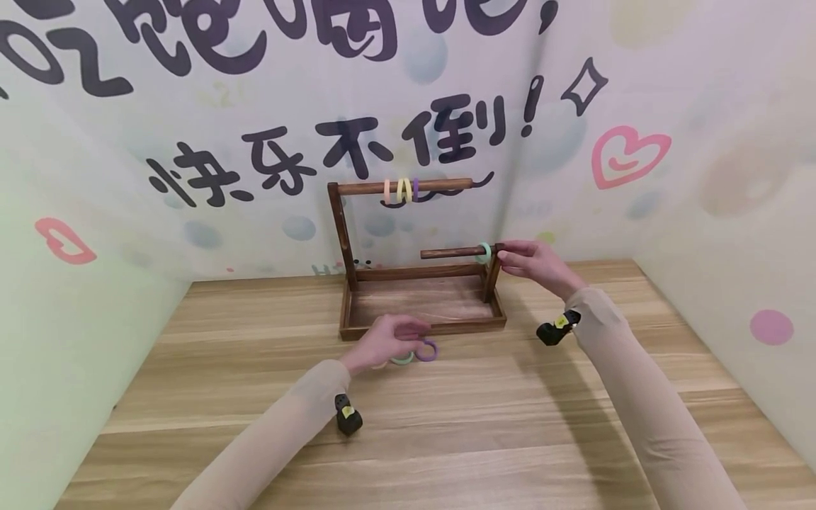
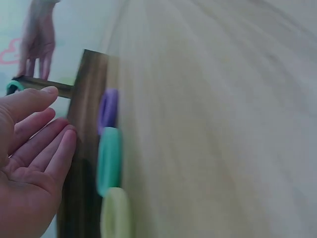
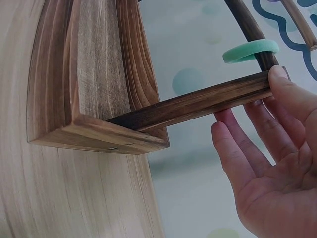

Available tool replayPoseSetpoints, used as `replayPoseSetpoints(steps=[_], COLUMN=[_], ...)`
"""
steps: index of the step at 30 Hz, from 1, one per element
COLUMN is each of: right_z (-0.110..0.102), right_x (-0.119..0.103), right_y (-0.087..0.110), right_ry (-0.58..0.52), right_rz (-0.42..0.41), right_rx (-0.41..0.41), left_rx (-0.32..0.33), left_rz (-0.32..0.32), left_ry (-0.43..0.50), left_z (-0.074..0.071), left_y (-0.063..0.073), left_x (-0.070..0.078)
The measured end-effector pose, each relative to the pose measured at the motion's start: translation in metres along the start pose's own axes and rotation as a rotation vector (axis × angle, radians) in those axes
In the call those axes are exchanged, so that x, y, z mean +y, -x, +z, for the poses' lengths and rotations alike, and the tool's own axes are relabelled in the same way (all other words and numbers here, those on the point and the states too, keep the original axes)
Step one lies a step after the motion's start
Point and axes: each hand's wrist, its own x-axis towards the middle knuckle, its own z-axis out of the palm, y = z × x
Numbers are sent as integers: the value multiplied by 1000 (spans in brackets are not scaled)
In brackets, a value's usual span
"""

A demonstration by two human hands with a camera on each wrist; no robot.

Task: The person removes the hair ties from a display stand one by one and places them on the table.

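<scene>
A dark wooden rack (image 1: 446,326) has a tray base, a tall post and a short post (image 3: 198,105). My right hand (image 1: 538,263) pinches the top of the short post between thumb and fingers. Close beside that grip, a mint green ring (image 3: 262,45) hangs on the lower bar (image 1: 449,253). My left hand (image 1: 387,338) is by the tray's front edge with loosely bent fingers and nothing in them. Near it, a purple ring (image 2: 108,110), a green ring (image 2: 109,161) and a pale yellow ring (image 2: 116,213) line up along the tray; the hand partly hides them in the head view.
On the upper bar (image 1: 446,184) hang a peach ring (image 1: 386,191), two yellow rings (image 1: 400,190) and a purple ring (image 1: 416,188). A printed curtain (image 1: 255,241) stands behind the rack at the table's (image 1: 446,411) back edge, with more panels at both sides.
</scene>
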Motion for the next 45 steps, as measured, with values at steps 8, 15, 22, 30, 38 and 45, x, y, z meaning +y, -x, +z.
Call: replayPoseSetpoints(steps=[8,15,22,30,38,45], right_z=[-1,-4,-7,-7,-6,-6], right_x=[1,0,-1,-5,-7,-8], right_y=[3,1,0,0,-1,-1], right_ry=[-11,36,84,109,95,87], right_rz=[4,6,28,42,44,38], right_rx=[-4,-18,-32,-43,-43,-35], left_rx=[50,158,260,317,334,327], left_rz=[51,76,99,147,164,132], left_ry=[74,106,106,185,217,212], left_z=[-11,-23,-33,-41,-48,-52], left_y=[-9,-20,-30,-43,-56,-68], left_x=[15,24,42,57,64,68])
